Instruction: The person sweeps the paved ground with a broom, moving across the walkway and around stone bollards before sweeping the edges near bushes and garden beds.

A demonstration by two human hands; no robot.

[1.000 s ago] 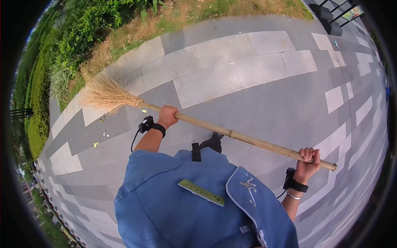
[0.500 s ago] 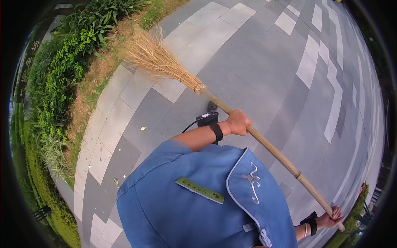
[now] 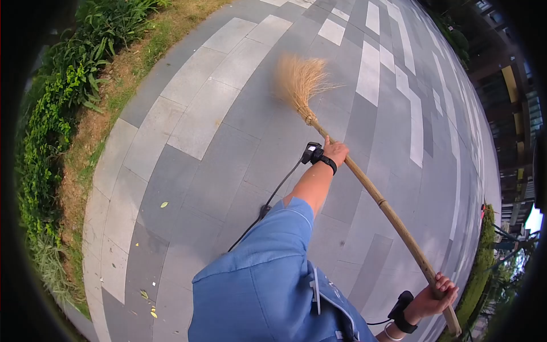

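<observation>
A straw broom with a long bamboo handle point(image 3: 383, 205) lies diagonally across the view. Its bristle head point(image 3: 302, 82), blurred at the left, is over the paving in the upper middle. My left hand point(image 3: 335, 151) is closed round the handle just below the bound straw, arm stretched forward. Near the handle's butt end, at lower right, my right hand point(image 3: 436, 296) wraps round the bamboo. Both wrists carry black straps with small black devices, and a cable runs back from the left one.
Grey and white paving slabs point(image 3: 228, 165) spread all round. Along the left runs a bare soil strip point(image 3: 85, 142) with green shrubs point(image 3: 51, 137). Several fallen leaves point(image 3: 164, 204) and white bits lie at lower left. A hedge point(image 3: 481, 251) and a building stand at the right.
The broom head has swept from the planted edge at the left to the right, over the paving. My left arm now reaches further forward, and the body has turned.
</observation>
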